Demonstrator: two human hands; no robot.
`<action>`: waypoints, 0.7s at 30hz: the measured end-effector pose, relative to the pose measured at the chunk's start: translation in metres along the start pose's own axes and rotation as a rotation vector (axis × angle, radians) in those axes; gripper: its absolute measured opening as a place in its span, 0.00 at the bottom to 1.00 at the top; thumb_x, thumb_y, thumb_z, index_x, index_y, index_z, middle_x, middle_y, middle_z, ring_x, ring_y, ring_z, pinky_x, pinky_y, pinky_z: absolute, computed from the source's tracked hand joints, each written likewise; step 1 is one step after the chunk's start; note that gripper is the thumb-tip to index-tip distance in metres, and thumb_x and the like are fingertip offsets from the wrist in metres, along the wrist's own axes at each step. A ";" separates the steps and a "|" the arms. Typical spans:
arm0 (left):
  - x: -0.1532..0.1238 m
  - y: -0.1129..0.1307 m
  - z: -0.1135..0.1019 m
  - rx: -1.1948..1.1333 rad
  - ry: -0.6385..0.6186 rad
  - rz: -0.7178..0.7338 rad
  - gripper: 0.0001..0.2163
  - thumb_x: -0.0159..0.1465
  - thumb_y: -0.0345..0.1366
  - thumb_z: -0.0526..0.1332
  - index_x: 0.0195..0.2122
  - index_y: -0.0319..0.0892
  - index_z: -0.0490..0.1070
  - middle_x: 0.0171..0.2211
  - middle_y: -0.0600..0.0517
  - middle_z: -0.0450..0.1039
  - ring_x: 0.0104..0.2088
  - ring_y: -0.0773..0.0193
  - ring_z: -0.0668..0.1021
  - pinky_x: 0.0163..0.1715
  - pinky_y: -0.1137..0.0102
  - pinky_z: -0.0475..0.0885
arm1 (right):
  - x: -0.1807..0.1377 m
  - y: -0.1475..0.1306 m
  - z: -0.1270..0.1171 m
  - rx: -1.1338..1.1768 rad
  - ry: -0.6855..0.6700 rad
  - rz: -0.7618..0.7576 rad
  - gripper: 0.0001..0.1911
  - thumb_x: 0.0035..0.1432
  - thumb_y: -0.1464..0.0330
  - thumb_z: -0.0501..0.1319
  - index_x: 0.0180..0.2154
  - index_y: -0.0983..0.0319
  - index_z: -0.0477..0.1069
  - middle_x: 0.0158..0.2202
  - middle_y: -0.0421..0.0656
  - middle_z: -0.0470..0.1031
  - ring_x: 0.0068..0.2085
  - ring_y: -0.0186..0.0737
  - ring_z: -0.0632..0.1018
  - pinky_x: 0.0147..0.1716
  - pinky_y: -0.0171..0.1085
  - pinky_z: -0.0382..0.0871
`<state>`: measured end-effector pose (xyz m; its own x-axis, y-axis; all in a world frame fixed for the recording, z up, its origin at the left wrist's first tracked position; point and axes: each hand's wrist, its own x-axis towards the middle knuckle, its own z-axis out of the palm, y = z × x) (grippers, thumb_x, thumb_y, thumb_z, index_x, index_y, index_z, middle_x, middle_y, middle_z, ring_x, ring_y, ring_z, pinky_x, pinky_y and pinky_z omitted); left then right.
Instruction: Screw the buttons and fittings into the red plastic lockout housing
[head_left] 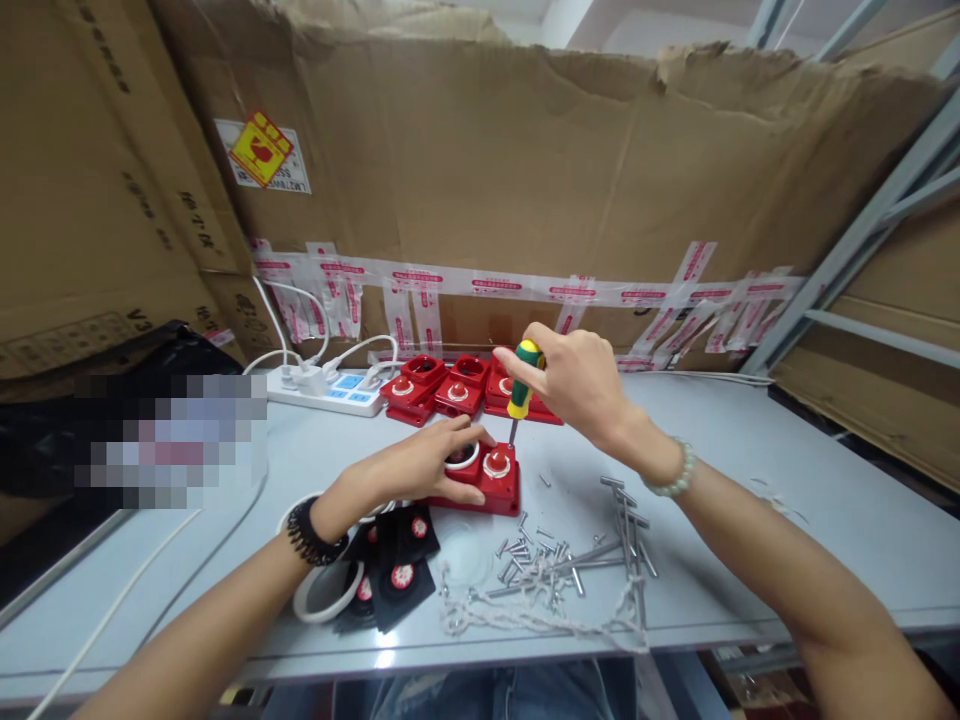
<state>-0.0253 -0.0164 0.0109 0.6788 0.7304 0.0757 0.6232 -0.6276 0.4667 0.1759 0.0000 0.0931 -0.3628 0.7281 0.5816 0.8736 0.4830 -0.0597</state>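
Observation:
My right hand (577, 385) is closed round a screwdriver (523, 385) with a green and yellow handle, held nearly upright, its tip on the top corner of a red button box (491, 478). My left hand (420, 465) lies over the left side of that red box, fingers curled on it and pressing it to the grey table (750, 470). The box shows a round red button in a white ring.
Several more red button boxes (450, 390) stand behind, next to a white power strip (322, 390). Loose screws and long bolts (570, 560) lie at the front right, black pieces and a white ring (390, 570) at the front left. Cardboard walls the back.

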 end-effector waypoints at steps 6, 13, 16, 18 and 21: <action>-0.001 0.001 0.000 0.014 -0.005 -0.010 0.24 0.56 0.50 0.64 0.52 0.49 0.63 0.46 0.49 0.64 0.45 0.54 0.70 0.44 0.64 0.65 | -0.002 0.002 -0.012 0.031 -0.136 -0.043 0.27 0.65 0.54 0.40 0.43 0.64 0.70 0.32 0.48 0.77 0.31 0.42 0.74 0.29 0.38 0.58; 0.000 0.000 0.001 0.024 -0.002 -0.001 0.24 0.56 0.50 0.64 0.52 0.48 0.63 0.45 0.49 0.64 0.45 0.54 0.70 0.44 0.64 0.65 | -0.006 0.003 -0.016 0.243 -0.208 -0.200 0.19 0.64 0.57 0.49 0.43 0.62 0.70 0.30 0.43 0.76 0.27 0.35 0.71 0.27 0.34 0.58; 0.001 0.001 0.000 0.013 -0.004 -0.005 0.24 0.56 0.50 0.64 0.50 0.48 0.64 0.46 0.49 0.64 0.45 0.54 0.70 0.44 0.64 0.65 | 0.000 -0.004 -0.002 -0.129 0.028 0.034 0.26 0.61 0.51 0.49 0.33 0.65 0.72 0.23 0.47 0.74 0.24 0.39 0.71 0.24 0.36 0.51; 0.001 0.002 -0.001 0.008 -0.006 -0.008 0.23 0.56 0.50 0.64 0.50 0.48 0.64 0.45 0.49 0.64 0.45 0.54 0.70 0.44 0.64 0.65 | 0.002 -0.007 0.002 -0.232 0.054 0.084 0.29 0.62 0.49 0.45 0.31 0.64 0.72 0.23 0.49 0.74 0.25 0.42 0.72 0.24 0.37 0.51; 0.000 0.003 -0.001 0.013 -0.006 -0.011 0.24 0.56 0.49 0.64 0.52 0.48 0.64 0.44 0.49 0.64 0.44 0.55 0.70 0.44 0.65 0.65 | -0.002 -0.005 -0.003 -0.130 -0.039 -0.002 0.27 0.64 0.51 0.43 0.43 0.64 0.71 0.30 0.49 0.77 0.29 0.43 0.75 0.26 0.37 0.56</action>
<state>-0.0241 -0.0182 0.0128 0.6744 0.7354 0.0656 0.6354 -0.6234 0.4557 0.1736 -0.0052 0.0949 -0.3749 0.7469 0.5492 0.9065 0.4195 0.0482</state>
